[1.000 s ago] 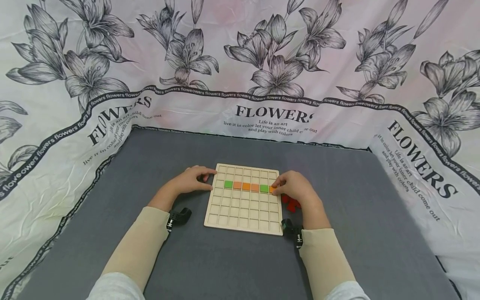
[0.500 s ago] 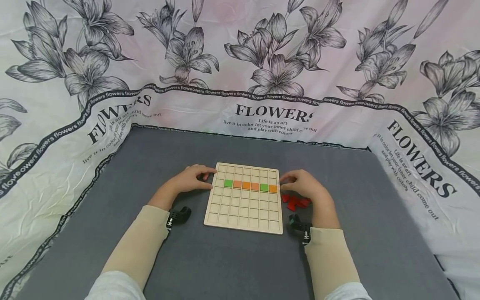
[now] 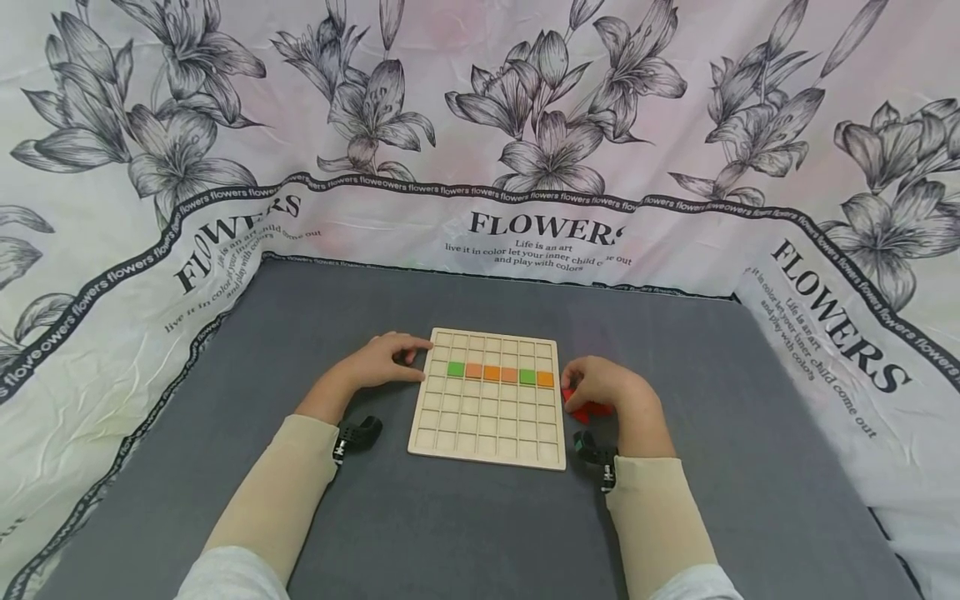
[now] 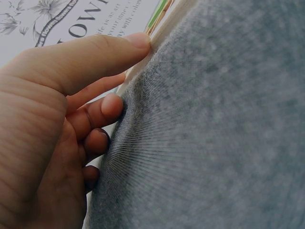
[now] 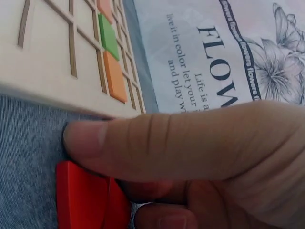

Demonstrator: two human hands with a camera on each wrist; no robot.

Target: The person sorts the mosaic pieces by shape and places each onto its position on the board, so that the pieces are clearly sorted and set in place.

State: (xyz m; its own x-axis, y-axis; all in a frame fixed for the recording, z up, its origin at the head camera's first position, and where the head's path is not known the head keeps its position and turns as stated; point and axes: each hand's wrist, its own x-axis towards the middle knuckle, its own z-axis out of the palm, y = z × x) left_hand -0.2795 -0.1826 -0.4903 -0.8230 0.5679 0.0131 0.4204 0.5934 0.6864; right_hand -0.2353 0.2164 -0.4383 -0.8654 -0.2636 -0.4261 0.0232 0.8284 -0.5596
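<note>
A pale wooden grid board point(image 3: 487, 425) lies on the grey cloth between the hands. One row of it holds square tiles: a green tile point(image 3: 456, 369) at the left, then salmon and orange ones, another green tile point(image 3: 527, 377), and an orange tile point(image 3: 545, 380) at the right end. My left hand point(image 3: 378, 361) touches the board's left edge with thumb and fingertips, the fingers relaxed. Just off the right edge, my right hand point(image 3: 603, 385) hovers low over red pieces point(image 3: 596, 408). In the right wrist view its thumb lies above a red piece point(image 5: 81, 195), with no plain grip.
Grey cloth point(image 3: 450, 533) covers the work surface. A white floral sheet with printed lettering point(image 3: 540, 229) rises behind and at both sides. Each wrist wears a black camera mount, one at the left point(image 3: 362, 433) and one at the right point(image 3: 592, 450).
My right hand let go of the orange tile, now lying in the row's right end, drew off the board to the right, then came down over the red pieces. The left hand stayed put.
</note>
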